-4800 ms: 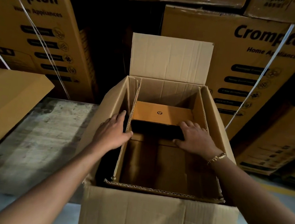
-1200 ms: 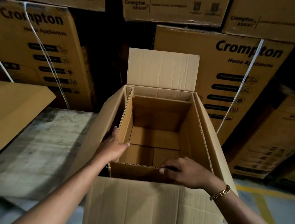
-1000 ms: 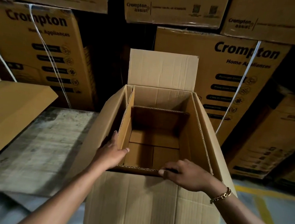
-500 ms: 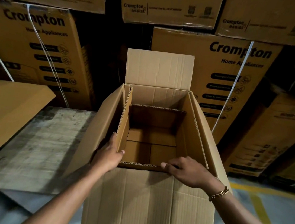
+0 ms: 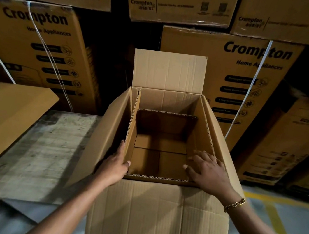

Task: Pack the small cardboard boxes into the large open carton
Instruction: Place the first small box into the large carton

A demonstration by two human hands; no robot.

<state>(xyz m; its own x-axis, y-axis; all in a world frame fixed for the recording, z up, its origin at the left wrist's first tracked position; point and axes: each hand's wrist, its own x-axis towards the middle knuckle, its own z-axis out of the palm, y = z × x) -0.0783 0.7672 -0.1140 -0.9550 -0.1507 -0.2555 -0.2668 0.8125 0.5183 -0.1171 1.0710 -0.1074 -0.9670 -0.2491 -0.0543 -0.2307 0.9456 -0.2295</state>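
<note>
The large open carton point(image 5: 157, 217) stands in front of me with its flaps spread and a corrugated inner liner point(image 5: 158, 178) fitted inside. Deep at its bottom lie small cardboard boxes: one across the back point(image 5: 160, 142) and two side by side in front point(image 5: 144, 161). My left hand point(image 5: 114, 165) grips the liner's left wall near the front corner, thumb inside and fingers outside. My right hand point(image 5: 207, 171) hovers over the liner's front right corner, fingers spread, holding nothing.
A flat cardboard sheet point(image 5: 5, 119) leans at the left over a worn wooden surface point(image 5: 45, 152). Strapped Crompton cartons point(image 5: 240, 78) are stacked close behind and to both sides. The grey floor with a yellow line point(image 5: 273, 217) shows at the right.
My right hand has let go of the liner's near edge, slid right to the front right corner and spread its fingers. The left hand keeps its hold on the liner's left wall.
</note>
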